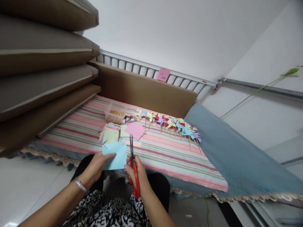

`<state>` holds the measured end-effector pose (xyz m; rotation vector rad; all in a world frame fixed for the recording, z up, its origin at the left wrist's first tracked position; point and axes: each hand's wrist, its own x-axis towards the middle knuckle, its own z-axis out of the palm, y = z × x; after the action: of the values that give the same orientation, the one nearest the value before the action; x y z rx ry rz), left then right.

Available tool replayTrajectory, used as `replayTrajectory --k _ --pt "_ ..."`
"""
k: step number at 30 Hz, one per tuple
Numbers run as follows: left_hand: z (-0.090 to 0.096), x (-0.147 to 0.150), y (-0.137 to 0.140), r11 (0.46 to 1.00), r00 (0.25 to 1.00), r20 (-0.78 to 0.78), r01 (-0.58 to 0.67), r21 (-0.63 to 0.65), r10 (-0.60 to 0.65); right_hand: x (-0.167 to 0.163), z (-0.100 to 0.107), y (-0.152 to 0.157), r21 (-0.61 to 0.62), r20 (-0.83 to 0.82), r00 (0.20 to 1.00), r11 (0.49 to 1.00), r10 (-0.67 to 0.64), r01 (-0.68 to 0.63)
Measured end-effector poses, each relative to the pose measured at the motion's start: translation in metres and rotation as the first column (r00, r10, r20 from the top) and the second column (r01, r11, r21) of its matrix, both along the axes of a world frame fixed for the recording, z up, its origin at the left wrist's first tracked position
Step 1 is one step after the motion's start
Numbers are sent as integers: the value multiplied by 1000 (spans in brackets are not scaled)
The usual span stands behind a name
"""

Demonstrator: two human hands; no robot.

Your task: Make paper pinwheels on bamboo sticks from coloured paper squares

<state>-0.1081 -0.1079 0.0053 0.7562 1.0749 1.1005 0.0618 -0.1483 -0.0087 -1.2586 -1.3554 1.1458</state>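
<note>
a: what is the left hand [96,165] doing?

b: its grip is on the blue paper [119,154], thumb pressed flat over the top, the other fingers mostly hidden below. a silver bracelet [81,185] circles that wrist.

a: and where is the paper, exactly?

b: held up in front of the person's lap, by the near edge of the striped cloth [165,160]. its far corners carry short slanting slits.

a: the right hand [139,173]?

b: its grip is closed around the red handles of the scissors [135,176]. the blades point away from the person, nearly together, just beside the paper's right edge. i can't tell whether the right fingertips touch the paper.

a: what lies beyond?

b: a paper stack [111,135] with a green sheet on top, and pink sheets [136,130] to its right. behind the stack is a clear box [108,111] of thin sticks.

a: and farther right?

b: a row of coloured pinwheels [170,123], lying close together on the cloth, sticks toward the person.
</note>
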Motion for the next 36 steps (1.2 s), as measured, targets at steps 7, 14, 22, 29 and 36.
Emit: replayTrajectory --k 7,14,22,29,36 --pt "0 -27 14 1000 992 -120 -29 3 29 27 -5 -41 -209 274 918 950 286 -233" --pt "11 -23 10 999 987 -161 17 -33 -22 27 12 -45 -240 392 865 942 314 -233" --pt "12 -25 10 997 989 -133 58 -42 -63 27 15 -45 -213 384 866 943 321 -256" --pt "10 -23 11 996 992 -100 77 -54 -82 30 11 -44 -238 379 866 939 325 -249" --pt "8 -19 6 997 986 -149 70 -20 -72 22 24 -47 -275 353 889 941 290 -198"
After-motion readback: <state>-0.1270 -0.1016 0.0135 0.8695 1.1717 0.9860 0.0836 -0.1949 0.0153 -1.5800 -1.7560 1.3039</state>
